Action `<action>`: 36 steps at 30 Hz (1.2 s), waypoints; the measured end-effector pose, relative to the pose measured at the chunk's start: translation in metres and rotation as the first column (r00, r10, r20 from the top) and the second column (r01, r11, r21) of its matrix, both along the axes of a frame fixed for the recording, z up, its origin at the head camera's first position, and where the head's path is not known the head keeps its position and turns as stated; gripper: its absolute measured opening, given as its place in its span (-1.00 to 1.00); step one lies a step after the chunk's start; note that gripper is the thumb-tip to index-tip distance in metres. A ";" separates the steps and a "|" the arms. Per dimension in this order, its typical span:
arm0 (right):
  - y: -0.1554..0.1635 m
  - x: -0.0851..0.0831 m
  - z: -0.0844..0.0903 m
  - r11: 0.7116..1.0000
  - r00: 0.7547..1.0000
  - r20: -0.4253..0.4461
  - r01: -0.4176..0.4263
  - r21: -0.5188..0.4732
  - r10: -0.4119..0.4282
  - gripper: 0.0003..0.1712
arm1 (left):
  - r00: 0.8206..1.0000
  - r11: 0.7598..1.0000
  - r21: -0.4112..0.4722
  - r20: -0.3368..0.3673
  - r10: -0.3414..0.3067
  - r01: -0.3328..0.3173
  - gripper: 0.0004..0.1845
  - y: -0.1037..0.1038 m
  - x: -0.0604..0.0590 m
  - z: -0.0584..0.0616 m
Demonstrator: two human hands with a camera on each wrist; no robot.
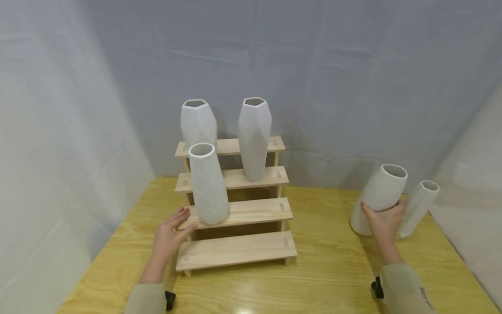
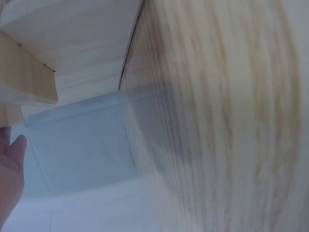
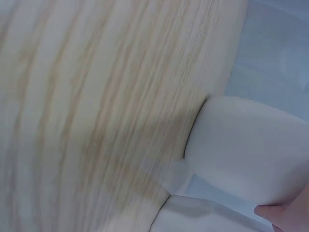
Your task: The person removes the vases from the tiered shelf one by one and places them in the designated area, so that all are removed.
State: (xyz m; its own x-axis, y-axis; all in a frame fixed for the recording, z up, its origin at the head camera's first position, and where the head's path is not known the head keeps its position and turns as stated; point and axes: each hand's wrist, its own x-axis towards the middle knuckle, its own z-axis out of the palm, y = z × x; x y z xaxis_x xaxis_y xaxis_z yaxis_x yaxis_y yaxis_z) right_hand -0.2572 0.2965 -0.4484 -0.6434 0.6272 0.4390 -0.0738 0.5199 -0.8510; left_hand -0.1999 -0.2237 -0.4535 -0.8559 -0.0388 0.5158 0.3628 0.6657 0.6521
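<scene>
Five white vases show in the head view, and the one in hand is the round-mouthed vase point(image 1: 378, 196) at about four o'clock on the table point(image 1: 325, 270). It is matte white, smooth, wide at the open round mouth and a little wider toward the base, and it leans over to the right with its foot on the wood. The right hand point(image 1: 384, 222) grips it from the near side, fingers curled around the lower half of the body and the thumb point(image 1: 366, 209) pressed against its left flank. Just beside it, toward three o'clock, a slimmer faceted vase point(image 1: 419, 207) tilts the same way; whether the two touch cannot be told. In the right wrist view the held vase appears as a pale rounded body above the blurred wood grain, with a fingertip at the lower right corner. At the centre stands a wooden stepped stand point(image 1: 235, 250) with four tiers. The left hand point(image 1: 170, 233) lies at about eight o'clock with its fingers straight and spread, their tips resting on the left end of the second tier from the bottom, holding nothing. On that same tier, right beside the fingers, stands a ribbed vase point(image 1: 208, 185), upright. Two angular vases point(image 1: 255, 137) stand on the tiers behind it.
</scene>
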 end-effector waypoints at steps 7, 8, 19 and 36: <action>0.000 0.004 -0.003 0.998 0.998 0.040 -0.055 -0.005 0.055 0.03 | 1.000 1.000 -0.008 0.023 -0.005 0.005 -0.52 -0.002 0.002 0.002; 0.000 0.005 -0.005 0.998 0.997 0.044 -0.062 -0.006 0.062 0.03 | 1.000 1.000 -0.007 0.026 -0.007 0.007 -0.51 -0.002 0.002 0.002; -0.002 0.003 -0.009 0.998 0.998 0.034 -0.062 0.028 0.061 0.01 | 0.998 1.000 -0.008 0.061 0.005 -0.004 -0.51 -0.004 0.005 0.001; 0.003 0.005 -0.003 0.997 0.997 -0.002 -0.072 0.016 0.072 0.02 | 0.997 1.000 0.018 0.073 -0.011 0.010 -0.50 0.000 0.003 0.002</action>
State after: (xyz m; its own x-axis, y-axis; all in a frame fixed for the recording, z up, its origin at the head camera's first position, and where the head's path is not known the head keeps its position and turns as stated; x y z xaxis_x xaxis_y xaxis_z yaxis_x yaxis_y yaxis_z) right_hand -0.2526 0.2991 -0.4518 -0.6857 0.5720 0.4501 -0.1140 0.5263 -0.8426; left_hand -0.1974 -0.2234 -0.4512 -0.8915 -0.0385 0.4514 0.3207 0.6500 0.6889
